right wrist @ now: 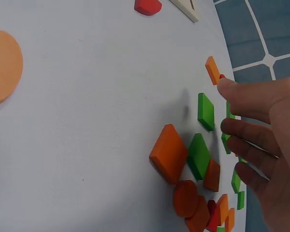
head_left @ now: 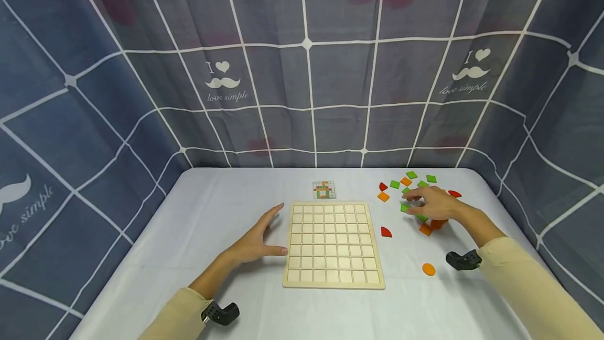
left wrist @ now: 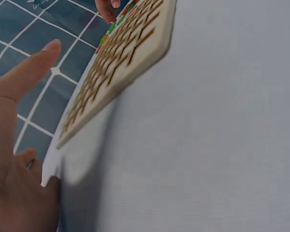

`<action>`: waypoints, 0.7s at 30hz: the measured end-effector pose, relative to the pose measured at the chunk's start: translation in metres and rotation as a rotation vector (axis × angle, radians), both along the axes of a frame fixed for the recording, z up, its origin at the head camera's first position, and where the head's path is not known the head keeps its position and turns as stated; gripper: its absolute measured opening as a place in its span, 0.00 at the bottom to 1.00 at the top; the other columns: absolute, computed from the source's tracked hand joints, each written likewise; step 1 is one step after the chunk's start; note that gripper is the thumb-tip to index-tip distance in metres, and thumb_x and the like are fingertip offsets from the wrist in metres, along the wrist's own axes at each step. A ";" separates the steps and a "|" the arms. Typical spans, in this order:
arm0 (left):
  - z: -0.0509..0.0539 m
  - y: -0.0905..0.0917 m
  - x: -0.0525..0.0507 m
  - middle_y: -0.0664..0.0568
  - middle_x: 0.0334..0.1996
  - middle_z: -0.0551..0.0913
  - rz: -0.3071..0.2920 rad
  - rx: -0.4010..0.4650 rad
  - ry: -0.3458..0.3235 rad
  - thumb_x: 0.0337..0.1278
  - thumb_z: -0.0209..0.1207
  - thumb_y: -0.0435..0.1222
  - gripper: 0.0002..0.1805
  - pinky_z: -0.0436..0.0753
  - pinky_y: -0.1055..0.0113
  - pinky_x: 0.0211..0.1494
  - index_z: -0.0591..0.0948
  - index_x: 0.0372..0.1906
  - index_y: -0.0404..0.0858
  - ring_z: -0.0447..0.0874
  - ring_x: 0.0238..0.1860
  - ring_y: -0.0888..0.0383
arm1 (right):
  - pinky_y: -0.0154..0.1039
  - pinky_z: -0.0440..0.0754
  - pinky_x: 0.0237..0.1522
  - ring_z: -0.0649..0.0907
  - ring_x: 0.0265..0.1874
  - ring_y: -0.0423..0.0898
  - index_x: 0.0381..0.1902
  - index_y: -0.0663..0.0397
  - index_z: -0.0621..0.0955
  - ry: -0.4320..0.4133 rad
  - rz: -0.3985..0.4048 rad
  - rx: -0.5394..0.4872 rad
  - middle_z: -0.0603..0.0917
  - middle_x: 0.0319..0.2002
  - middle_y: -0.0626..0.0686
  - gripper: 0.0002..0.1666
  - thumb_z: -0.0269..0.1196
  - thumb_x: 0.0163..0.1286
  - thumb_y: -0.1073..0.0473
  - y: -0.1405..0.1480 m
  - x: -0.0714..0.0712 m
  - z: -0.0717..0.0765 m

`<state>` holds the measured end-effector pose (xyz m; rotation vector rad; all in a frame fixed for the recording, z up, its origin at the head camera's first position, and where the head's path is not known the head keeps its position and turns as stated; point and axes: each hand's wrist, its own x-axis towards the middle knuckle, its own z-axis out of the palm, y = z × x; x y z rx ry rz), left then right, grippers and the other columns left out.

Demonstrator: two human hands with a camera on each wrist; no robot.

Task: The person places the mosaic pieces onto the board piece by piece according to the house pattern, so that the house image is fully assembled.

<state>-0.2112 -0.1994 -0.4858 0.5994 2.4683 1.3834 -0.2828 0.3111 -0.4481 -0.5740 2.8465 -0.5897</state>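
A pale wooden grid board (head_left: 334, 245) lies flat on the white table. Beside its left edge is my left hand (head_left: 257, 240), thumb and fingers spread and holding nothing; in the left wrist view the thumb (left wrist: 36, 67) extends toward the board. My right hand (head_left: 434, 202) hovers over a scatter of small flat pieces at the right. In the right wrist view, its thumb and loosely bent fingers (right wrist: 253, 133) are apart, with no piece seen between them. Under and around it lie green squares (right wrist: 206, 112), orange squares (right wrist: 169, 153), orange discs (right wrist: 185, 199) and red quarter-round pieces, partly hidden by the hand.
Behind the board lies a small pattern card (head_left: 324, 190) with a coloured figure on a grid. A red quarter-round piece (head_left: 386, 232) sits right of the board, and an orange disc (head_left: 428, 269) lies nearer me. A checked curtain (head_left: 283, 77) surrounds the table's back and sides.
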 end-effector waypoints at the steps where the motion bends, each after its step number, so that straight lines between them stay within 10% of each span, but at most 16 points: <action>1: -0.002 -0.001 0.000 0.48 0.83 0.44 0.003 0.009 -0.023 0.48 0.81 0.42 0.65 0.49 0.43 0.79 0.49 0.85 0.54 0.43 0.81 0.43 | 0.62 0.81 0.54 0.83 0.47 0.56 0.60 0.64 0.83 -0.014 0.005 0.001 0.84 0.54 0.62 0.29 0.71 0.68 0.51 0.000 -0.001 -0.001; 21: -0.011 -0.001 -0.002 0.49 0.80 0.57 -0.142 -0.168 0.062 0.36 0.84 0.49 0.63 0.56 0.44 0.78 0.63 0.80 0.37 0.50 0.80 0.45 | 0.49 0.82 0.44 0.79 0.37 0.51 0.42 0.57 0.88 -0.073 -0.023 -0.106 0.85 0.38 0.53 0.06 0.70 0.67 0.67 -0.004 -0.024 -0.017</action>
